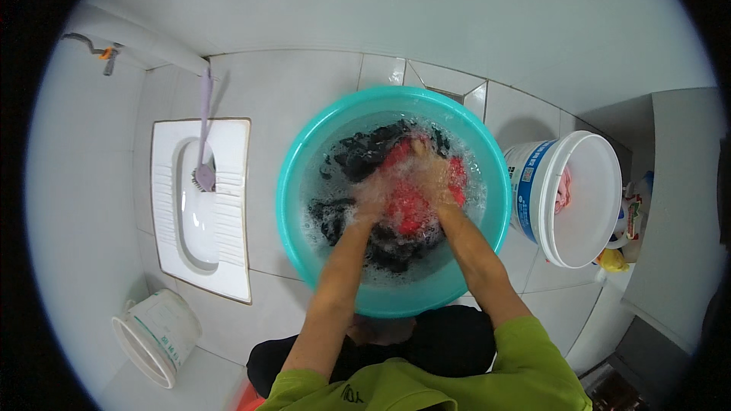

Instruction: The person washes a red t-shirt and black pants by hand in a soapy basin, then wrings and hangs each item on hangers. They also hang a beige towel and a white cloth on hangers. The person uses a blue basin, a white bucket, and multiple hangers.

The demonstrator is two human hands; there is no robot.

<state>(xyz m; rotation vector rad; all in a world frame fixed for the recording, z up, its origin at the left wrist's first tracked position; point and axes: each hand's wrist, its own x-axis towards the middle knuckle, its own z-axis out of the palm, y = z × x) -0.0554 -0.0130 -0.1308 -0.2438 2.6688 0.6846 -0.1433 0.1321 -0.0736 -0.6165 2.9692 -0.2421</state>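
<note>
A large turquoise basin (297,247) of sudsy water stands in front of me. In it, both my hands are partly under the water on a bright red wet cloth (409,209), probably a garment. My left hand (373,194) grips the cloth's left side, its fingers blurred by water and foam. Closed on the right side of the same cloth is my right hand (431,173), fingers pointing to the far rim. Dark wet clothes (365,154) float around the red one, mostly at the left and the near side.
Left of the basin, a white squat toilet (237,183) holds a purple long-handled brush (204,175). A white bucket (164,327) lies near left. At the right, a tilted white bucket (548,205) has pink cloth (563,190) inside. Bottles (632,217) stand beside a grey panel (678,213).
</note>
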